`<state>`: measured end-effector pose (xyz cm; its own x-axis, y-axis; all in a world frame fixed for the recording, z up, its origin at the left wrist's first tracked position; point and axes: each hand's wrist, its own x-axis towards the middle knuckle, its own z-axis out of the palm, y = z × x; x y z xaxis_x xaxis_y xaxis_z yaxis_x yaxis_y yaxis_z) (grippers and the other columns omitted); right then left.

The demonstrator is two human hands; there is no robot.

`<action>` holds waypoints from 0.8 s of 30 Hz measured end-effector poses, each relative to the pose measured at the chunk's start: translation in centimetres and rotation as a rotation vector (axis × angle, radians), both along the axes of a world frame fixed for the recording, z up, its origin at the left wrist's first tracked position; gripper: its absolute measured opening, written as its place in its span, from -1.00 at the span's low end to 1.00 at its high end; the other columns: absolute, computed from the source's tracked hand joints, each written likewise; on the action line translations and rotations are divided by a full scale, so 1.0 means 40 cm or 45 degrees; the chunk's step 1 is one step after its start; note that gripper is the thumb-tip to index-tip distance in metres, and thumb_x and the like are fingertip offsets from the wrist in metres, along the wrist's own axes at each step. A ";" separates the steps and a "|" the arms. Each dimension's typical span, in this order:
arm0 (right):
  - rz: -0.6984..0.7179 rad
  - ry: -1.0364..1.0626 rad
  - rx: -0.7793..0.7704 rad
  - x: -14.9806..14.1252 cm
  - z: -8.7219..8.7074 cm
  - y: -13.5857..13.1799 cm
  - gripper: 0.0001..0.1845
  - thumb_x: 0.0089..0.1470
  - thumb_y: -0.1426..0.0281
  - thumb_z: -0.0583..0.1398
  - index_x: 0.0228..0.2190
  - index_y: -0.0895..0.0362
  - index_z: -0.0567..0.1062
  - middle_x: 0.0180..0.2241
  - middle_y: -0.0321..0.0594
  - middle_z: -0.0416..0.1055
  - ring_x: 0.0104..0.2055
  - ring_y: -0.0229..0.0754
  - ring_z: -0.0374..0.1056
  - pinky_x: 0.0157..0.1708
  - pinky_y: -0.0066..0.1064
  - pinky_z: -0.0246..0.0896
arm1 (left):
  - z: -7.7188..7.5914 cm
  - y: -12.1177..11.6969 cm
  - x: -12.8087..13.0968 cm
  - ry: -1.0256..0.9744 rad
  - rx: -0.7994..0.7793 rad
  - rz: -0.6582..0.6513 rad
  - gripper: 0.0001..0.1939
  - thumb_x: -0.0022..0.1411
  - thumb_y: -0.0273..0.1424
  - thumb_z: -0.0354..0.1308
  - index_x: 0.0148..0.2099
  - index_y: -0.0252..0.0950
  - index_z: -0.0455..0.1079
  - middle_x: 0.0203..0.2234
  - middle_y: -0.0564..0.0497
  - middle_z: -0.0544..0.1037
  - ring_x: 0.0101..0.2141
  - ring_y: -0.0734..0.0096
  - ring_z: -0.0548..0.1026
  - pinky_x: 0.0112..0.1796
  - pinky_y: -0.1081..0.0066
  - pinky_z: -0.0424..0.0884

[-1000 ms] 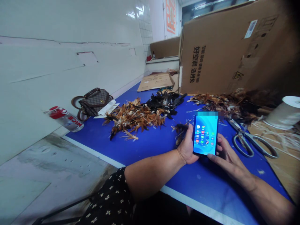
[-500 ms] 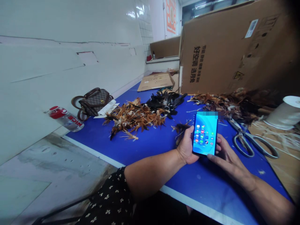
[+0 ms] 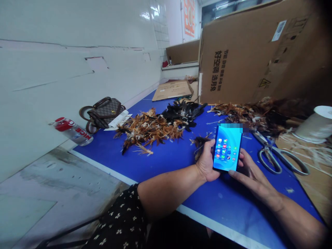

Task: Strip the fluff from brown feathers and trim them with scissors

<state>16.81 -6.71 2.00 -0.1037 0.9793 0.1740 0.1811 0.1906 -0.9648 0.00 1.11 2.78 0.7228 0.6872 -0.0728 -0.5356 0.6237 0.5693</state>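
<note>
Two hands on one phone (image 3: 227, 148), lit screen up, held over the blue tabletop (image 3: 103, 152). Left hand (image 3: 207, 164) grips its left edge; right hand (image 3: 252, 173) has curled fingers at the right edge, thumb at the bottom, light hold by the look of it. Main risk: phone slips, since the grip seems mostly on the edges; likely cause, the left hand loosening while the right shifts. Drop would probably be onto the tabletop or the small dark feather clump (image 3: 201, 143) behind the left hand. Scissors (image 3: 267, 147) lie near the right hand; a careless sideways sweep could knock them or meet the metal. Brown feathers (image 3: 153, 128) and black feathers (image 3: 184, 112) look loose, might scatter if an arm brushed through. Hard to make out: phone's top strip is pixelated, icons too small to read, back of the phone out of sight, so can't tell how far the fingers reach under it. Feather clump partly covered by the left hand. Right side fades dark, swallowing the far end of the cardboard box (image 3: 238, 62); spool (image 3: 315, 128) cut off at the border.
</note>
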 end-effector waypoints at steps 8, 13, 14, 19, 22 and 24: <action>0.044 0.033 0.014 -0.001 0.005 -0.001 -0.26 0.29 0.01 0.44 0.36 -0.19 0.36 0.31 -0.12 0.48 0.30 0.18 0.51 0.34 0.05 0.54 | 0.000 -0.001 0.005 0.021 -0.012 0.023 -0.24 0.43 0.12 -0.06 0.11 -0.46 0.63 -0.17 -0.37 0.77 -0.21 -0.09 0.75 0.11 0.05 0.54; 0.033 0.030 0.011 -0.001 0.000 -0.001 -0.25 0.27 0.00 0.44 0.36 -0.18 0.37 0.30 -0.11 0.50 0.31 0.20 0.50 0.34 0.06 0.54 | -0.007 0.002 0.006 0.004 -0.005 0.007 -0.24 0.43 0.12 -0.07 0.10 -0.45 0.63 -0.18 -0.35 0.77 -0.31 -0.01 0.73 0.05 0.09 0.56; 0.026 0.032 0.016 0.000 -0.002 -0.002 -0.25 0.27 -0.01 0.45 0.36 -0.18 0.37 0.30 -0.11 0.51 0.30 0.19 0.51 0.33 0.05 0.54 | -0.007 0.003 0.006 0.003 -0.004 0.004 -0.24 0.43 0.12 -0.07 0.10 -0.45 0.63 -0.19 -0.35 0.77 -0.32 -0.01 0.73 0.05 0.09 0.56; 0.038 0.022 0.033 0.005 -0.010 -0.001 -0.26 0.27 0.01 0.45 0.36 -0.29 0.38 0.35 -0.19 0.50 0.31 0.21 0.51 0.32 0.09 0.54 | 0.003 -0.001 0.004 0.015 0.020 0.011 -0.23 0.47 0.13 -0.09 0.12 -0.46 0.63 -0.17 -0.35 0.77 -0.29 -0.02 0.74 0.11 0.04 0.56; 0.012 -0.007 0.081 0.008 -0.024 0.009 -0.27 0.27 0.00 0.45 0.37 -0.44 0.38 0.32 -0.26 0.53 0.29 0.26 0.53 0.27 0.20 0.57 | 0.014 -0.010 0.004 0.040 0.024 0.050 -0.17 0.56 0.14 -0.18 0.13 -0.47 0.64 -0.14 -0.36 0.77 -0.18 -0.10 0.76 0.21 -0.01 0.52; -0.077 -0.052 0.146 0.003 -0.036 0.019 -0.25 0.25 -0.02 0.46 0.37 -0.44 0.38 0.26 -0.21 0.55 0.24 0.31 0.55 0.22 0.28 0.60 | 0.020 -0.017 0.006 0.056 0.035 0.078 -0.06 0.61 0.19 -0.33 0.10 -0.46 0.68 -0.12 -0.37 0.77 -0.08 -0.16 0.77 0.27 -0.03 0.50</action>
<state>16.92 -5.97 0.54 -0.0541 0.9579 0.2821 0.2347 0.2868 -0.9288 0.23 0.42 3.59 0.6761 0.7320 -0.0839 -0.5463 0.5744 0.6096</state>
